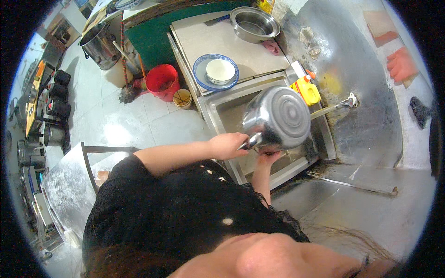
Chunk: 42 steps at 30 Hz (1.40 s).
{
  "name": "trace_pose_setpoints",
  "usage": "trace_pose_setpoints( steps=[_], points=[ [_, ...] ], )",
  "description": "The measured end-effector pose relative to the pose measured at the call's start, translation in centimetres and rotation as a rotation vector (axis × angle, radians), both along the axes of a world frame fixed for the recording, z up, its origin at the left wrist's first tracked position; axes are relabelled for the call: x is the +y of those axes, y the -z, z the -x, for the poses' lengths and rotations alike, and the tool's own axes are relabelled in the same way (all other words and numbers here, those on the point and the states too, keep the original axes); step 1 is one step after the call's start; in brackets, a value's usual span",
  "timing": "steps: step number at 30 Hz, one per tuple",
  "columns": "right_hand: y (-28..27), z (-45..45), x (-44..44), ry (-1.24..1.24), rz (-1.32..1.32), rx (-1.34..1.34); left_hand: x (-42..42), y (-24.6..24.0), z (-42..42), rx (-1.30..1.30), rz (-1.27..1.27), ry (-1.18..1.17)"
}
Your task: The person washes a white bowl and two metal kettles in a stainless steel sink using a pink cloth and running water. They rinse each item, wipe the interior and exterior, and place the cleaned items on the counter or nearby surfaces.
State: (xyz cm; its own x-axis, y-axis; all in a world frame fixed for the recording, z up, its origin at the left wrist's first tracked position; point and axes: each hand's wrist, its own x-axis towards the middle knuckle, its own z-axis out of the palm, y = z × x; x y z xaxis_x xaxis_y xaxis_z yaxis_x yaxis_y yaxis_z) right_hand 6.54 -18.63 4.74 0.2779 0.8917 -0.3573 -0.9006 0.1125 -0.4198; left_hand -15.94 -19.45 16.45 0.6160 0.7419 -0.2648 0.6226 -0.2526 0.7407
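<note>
Over the stainless-steel sink (211, 120), a shiny steel pot (278, 116) is tipped with its ringed base facing up towards me. My left hand (229, 146) grips its metal handle at the near left. Beneath the pot's near side, my right hand (267, 157) holds its edge, with the fingers partly hidden. The pot's opening is out of sight. Just beyond it, a yellow plastic bottle (307, 92) with an orange-red top stands by the sink's far right corner. A tap (344, 103) on the wall has a pale hose pointing towards the sink, partly hidden by the pot.
The counter (250, 66) beyond the sink bears a white bowl (220, 70) on a blue-rimmed plate (200, 77), a steel basin (255, 24), a knife (217, 20) and a pink cloth (271, 47). A red bucket (162, 81) and mop (129, 93) are on the floor left.
</note>
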Motion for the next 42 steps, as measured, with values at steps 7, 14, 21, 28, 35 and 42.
trace_pose_setpoints(
  steps=[7, 14, 21, 28, 35, 42],
  points=[
    [-8.4, -5.7, 3.7, -0.013, -0.075, -0.153, 0.2, 0.5, 2.1, -0.055, -0.124, -0.033],
    [-11.6, -6.6, 4.3, -0.658, -0.161, -1.234, -0.1, -3.9, 7.9, -0.149, -0.232, -0.487],
    [-21.2, 3.9, 5.5, -1.114, -0.968, -2.291, 0.5, -8.9, 9.3, -0.174, -0.727, -0.135],
    [-24.2, 6.8, 6.0, -1.221, -1.257, -2.229, 2.1, -7.6, 8.1, -0.009, -0.401, 0.132],
    [-25.4, 0.3, 5.0, -0.615, -0.909, -2.048, 4.5, -8.9, 5.6, -0.165, -0.465, 0.002],
    [-16.8, -8.7, 4.3, 0.038, -0.308, -1.039, 6.7, -10.6, 3.8, -0.648, 0.083, -0.130]
  ],
)
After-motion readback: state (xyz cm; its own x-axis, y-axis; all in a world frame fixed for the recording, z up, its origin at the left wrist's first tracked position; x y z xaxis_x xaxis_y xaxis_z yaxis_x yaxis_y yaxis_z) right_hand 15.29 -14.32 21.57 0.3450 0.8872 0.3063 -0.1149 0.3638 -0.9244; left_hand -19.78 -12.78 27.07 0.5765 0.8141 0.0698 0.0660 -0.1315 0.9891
